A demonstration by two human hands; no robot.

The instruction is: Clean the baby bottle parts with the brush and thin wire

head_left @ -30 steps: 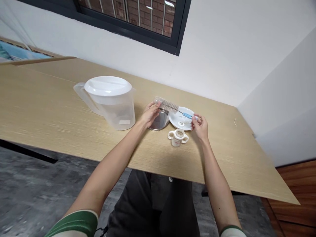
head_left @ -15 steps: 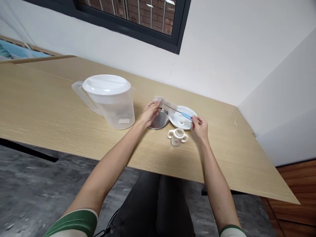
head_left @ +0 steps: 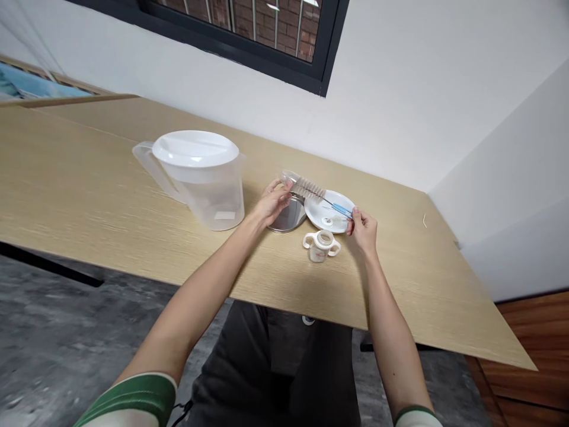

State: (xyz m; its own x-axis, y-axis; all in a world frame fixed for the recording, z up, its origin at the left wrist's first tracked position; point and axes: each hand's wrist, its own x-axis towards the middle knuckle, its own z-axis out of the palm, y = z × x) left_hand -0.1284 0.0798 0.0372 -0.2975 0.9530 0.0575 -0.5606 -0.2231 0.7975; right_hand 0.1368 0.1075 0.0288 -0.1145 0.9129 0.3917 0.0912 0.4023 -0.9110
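My left hand [head_left: 274,203] has its fingers closed round a small clear dome-shaped cap [head_left: 288,176], held above a round metal tray. In my right hand [head_left: 363,230] is the blue handle of a bottle brush [head_left: 342,210], pinched near its end. The brush's pale bristles reach left to the cap; how far the tip sits inside it I cannot tell. Below the brush lies a white plate [head_left: 316,214] with a small white part [head_left: 327,221] on it. In front of the plate stands a small two-handled baby bottle [head_left: 318,251], uncapped and upright.
A large translucent pitcher [head_left: 208,196] with a white lid stands left of my left hand. The round metal tray [head_left: 288,218] lies beside the plate. A thin white strip [head_left: 424,220] rests on the right of the wooden table [head_left: 422,284]. A wall and window [head_left: 249,35] lie behind.
The brush has shifted slightly to the right with my right hand, its bristles a little farther out from the cap. My left hand keeps its hold on the cap. The view has shifted a little.
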